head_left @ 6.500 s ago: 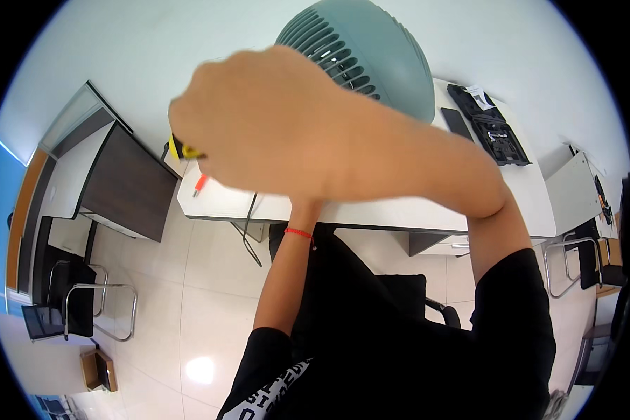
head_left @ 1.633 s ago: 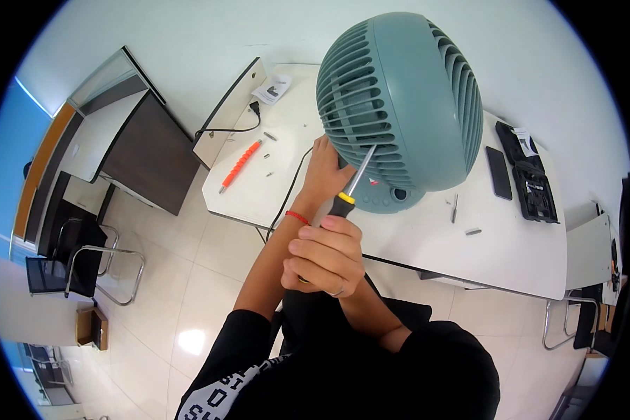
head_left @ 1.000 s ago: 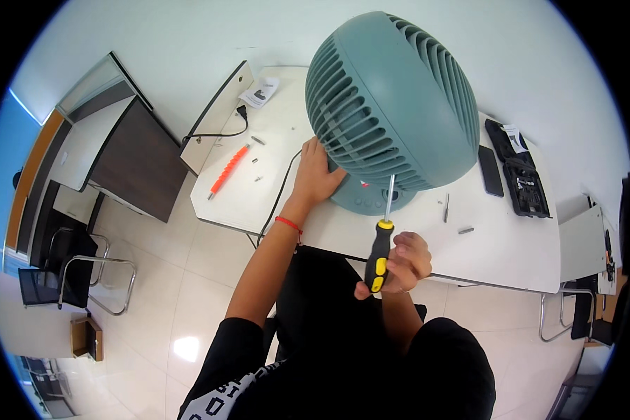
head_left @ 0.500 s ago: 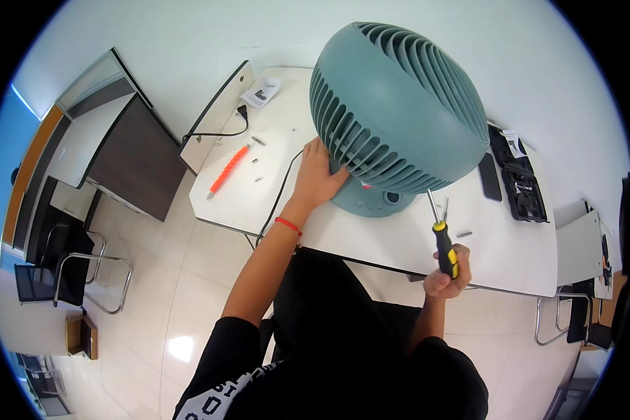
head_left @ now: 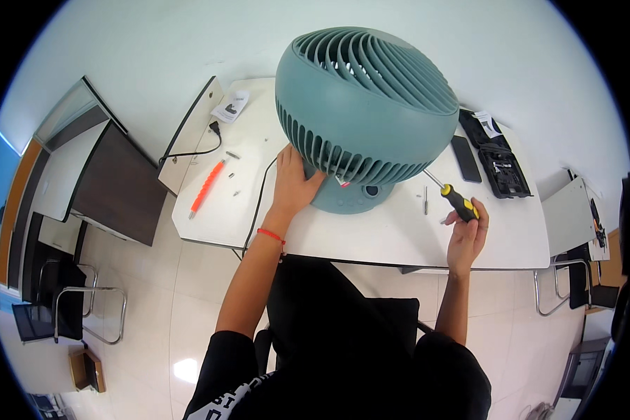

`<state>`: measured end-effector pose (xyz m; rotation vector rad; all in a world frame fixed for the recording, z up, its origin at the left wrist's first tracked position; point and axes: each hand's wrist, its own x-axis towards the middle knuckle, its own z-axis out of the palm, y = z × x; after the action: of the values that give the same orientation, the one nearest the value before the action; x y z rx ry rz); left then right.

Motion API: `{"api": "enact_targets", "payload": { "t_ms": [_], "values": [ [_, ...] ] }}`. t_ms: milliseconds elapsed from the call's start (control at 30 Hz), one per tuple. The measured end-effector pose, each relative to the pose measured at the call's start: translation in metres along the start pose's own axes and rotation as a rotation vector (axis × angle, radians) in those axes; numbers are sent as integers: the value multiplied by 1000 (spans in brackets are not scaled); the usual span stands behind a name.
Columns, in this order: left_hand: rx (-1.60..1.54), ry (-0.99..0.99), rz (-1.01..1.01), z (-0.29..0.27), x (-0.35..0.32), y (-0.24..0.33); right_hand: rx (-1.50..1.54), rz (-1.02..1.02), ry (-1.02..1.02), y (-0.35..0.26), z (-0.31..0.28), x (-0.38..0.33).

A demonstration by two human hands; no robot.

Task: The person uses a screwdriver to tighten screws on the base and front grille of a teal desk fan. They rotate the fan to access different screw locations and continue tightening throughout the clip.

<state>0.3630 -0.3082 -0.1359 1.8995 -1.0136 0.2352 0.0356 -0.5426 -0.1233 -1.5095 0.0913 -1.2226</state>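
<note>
A green-grey fan (head_left: 371, 105) with a round slatted head stands on a white table, its head tilted on a base with small round buttons. My left hand (head_left: 295, 185) grips the fan by its neck, just below the head; some fingertips are hidden behind it. Between the fingers of my right hand (head_left: 469, 231) is the black and yellow handle of a screwdriver (head_left: 460, 203). Its metal shaft slants up and left to the lower right edge of the fan head, where the tip is hidden. A slim metal bit (head_left: 425, 199) lies on the table between base and right hand.
An orange-handled rod (head_left: 207, 187) and several small metal pieces lie at left. A black cord with a plug (head_left: 215, 128) rests near a paper leaflet (head_left: 231, 106). At right are a black phone (head_left: 465, 159) and an open tool case (head_left: 502, 171).
The fan head has turned, its top grille now facing more upward. My right hand has risen and moved right, and the screwdriver leans more toward the fan. My left hand keeps its hold.
</note>
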Motion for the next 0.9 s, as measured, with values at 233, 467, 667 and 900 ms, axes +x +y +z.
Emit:
{"api": "enact_targets", "payload": {
  "t_ms": [233,467,667,900],
  "values": [
    [-38,-17,43,0,1,-8,295,218,-44,-22,-5,51],
    [-3,-31,65,1,1,-12,298,603,100,-37,-4,98],
    [-20,-18,36,1,0,-9,245,691,79,-33,-5,150],
    [-16,-9,42,2,1,-12,208,652,109,-17,8,220]
  ]
}}
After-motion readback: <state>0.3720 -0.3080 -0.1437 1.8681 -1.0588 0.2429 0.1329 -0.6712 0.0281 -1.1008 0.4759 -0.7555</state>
